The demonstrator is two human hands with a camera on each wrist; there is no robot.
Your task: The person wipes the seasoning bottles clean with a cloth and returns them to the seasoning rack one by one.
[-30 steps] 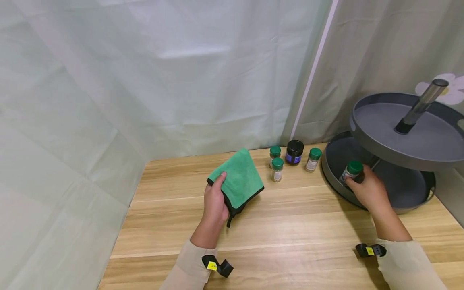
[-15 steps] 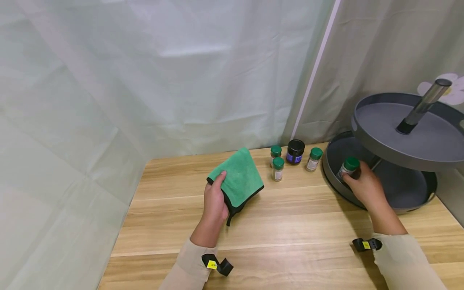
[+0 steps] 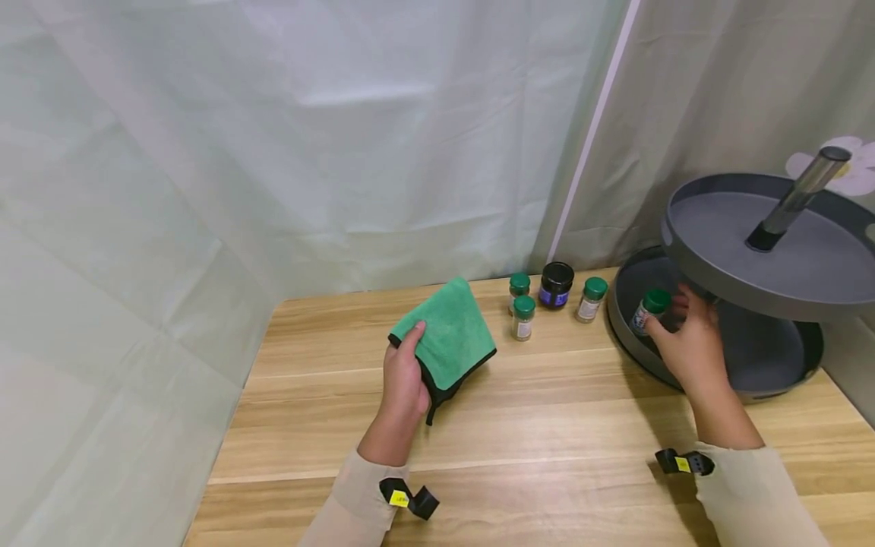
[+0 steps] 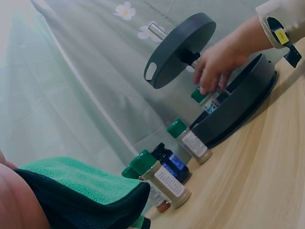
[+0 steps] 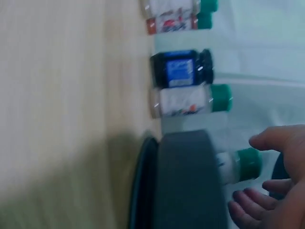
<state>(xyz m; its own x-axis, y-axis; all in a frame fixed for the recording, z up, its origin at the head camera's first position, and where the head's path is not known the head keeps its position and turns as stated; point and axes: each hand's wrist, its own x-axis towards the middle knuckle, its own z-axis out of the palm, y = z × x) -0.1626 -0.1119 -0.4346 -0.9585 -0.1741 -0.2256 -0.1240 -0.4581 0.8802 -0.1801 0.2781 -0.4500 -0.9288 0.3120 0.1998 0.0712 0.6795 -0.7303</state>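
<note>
My left hand [image 3: 405,384] grips a folded green cloth [image 3: 454,334] with black edging, its thumb on top, above the wooden table. The right hand [image 3: 696,349] is over the lower tray [image 3: 762,349] of a dark grey two-tier round stand. Beside its thumb, a green-capped spice jar [image 3: 649,310] stands inside that tray, near the left rim. In the right wrist view, the thumb and fingers are spread apart, and the spice jar [image 5: 249,164] shows past them, partly hidden by the tray's wall.
Several jars stand left of the stand: green-capped spice jars [image 3: 522,319] and a black-lidded dark jar [image 3: 556,285] with a blue label. The upper tray [image 3: 724,216] overhangs the lower one, with a metal post [image 3: 796,197] rising from it. Curtains [image 3: 424,152] hang behind the table.
The right hand has shifted the spice jar slightly left and back in the lower tray, then let go, its fingers loosening away. The left hand and cloth have barely moved.
</note>
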